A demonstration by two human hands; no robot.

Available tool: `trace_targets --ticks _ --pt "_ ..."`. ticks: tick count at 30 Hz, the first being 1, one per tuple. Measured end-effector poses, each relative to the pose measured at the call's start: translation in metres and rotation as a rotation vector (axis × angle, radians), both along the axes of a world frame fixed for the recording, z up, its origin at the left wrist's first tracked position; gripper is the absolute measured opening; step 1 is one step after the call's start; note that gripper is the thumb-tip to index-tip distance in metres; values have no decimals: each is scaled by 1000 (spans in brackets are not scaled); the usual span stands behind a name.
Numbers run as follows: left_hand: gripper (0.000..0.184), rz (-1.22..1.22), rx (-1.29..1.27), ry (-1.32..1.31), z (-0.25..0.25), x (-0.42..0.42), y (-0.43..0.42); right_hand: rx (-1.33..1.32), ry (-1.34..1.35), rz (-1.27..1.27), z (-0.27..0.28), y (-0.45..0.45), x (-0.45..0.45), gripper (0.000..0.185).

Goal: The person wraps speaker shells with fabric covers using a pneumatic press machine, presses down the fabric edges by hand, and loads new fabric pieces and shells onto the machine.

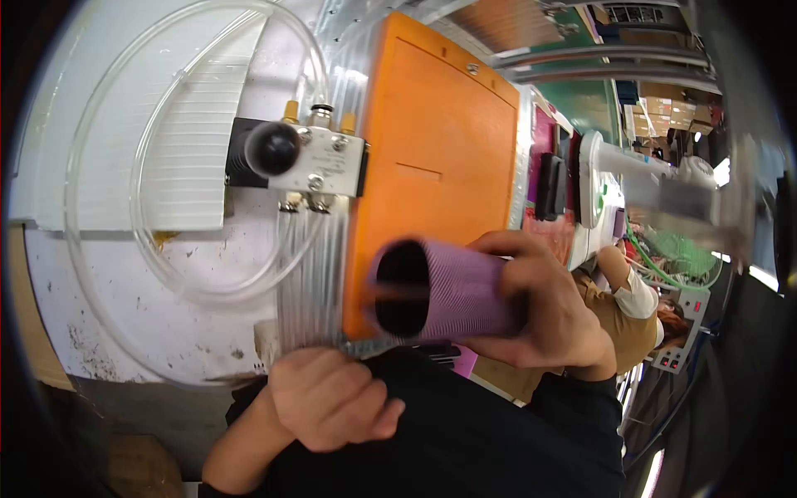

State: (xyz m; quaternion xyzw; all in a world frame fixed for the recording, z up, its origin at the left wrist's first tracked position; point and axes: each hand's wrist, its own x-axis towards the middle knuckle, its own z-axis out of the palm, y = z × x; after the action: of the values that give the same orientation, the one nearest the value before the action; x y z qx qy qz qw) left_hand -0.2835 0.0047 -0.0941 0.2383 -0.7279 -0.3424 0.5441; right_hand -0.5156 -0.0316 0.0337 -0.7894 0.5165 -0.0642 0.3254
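Note:
A purple, finely ribbed tube [465, 286] with a dark hollow opening is gripped by my right hand [548, 307]. Its open end points left, over the near part of a flat orange board [440, 158], and its rim is blurred. My left hand [332, 398] is curled into a fist at the table's near edge, left of the tube and in front of my dark top. The inside of this fist is hidden, so I cannot tell whether it holds anything.
A valve block [328, 162] with a black knob and clear hoses [137, 158] lies left of the board. White corrugated sheet [187, 124] is at the far left. Metal rods [606, 75] run at the upper right. Another person [627, 319] sits at the right, by a control box [687, 324].

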Motion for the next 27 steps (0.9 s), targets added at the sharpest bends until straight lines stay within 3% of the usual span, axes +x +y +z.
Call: trace_targets --ticks 3,5,7,11,13,17,22,25,27 --pt "22 35 25 -128 15 -6 7 -370 -269 -168 15 42 -5 66" --pt "27 -2 16 -104 40 -20 12 -562 -286 -199 22 61 -2 81" --pt "43 -8 76 -129 67 -36 24 -596 123 -250 46 84 14 90" --pt "69 -101 183 -91 86 -51 47 -745 180 -385 31 111 30 99" --pt "78 -143 363 -30 89 -56 58 -630 101 -387 35 127 33 107" --pt "86 -137 356 23 94 -46 76 -526 -112 -393 26 157 37 112" --pt "80 -173 431 20 108 -36 79 -443 -219 -454 29 166 48 115" --pt "72 -222 479 25 109 -32 78 -343 -421 -513 24 168 51 118" --pt "67 -241 474 44 109 -33 69 -431 -368 -433 24 160 47 118"
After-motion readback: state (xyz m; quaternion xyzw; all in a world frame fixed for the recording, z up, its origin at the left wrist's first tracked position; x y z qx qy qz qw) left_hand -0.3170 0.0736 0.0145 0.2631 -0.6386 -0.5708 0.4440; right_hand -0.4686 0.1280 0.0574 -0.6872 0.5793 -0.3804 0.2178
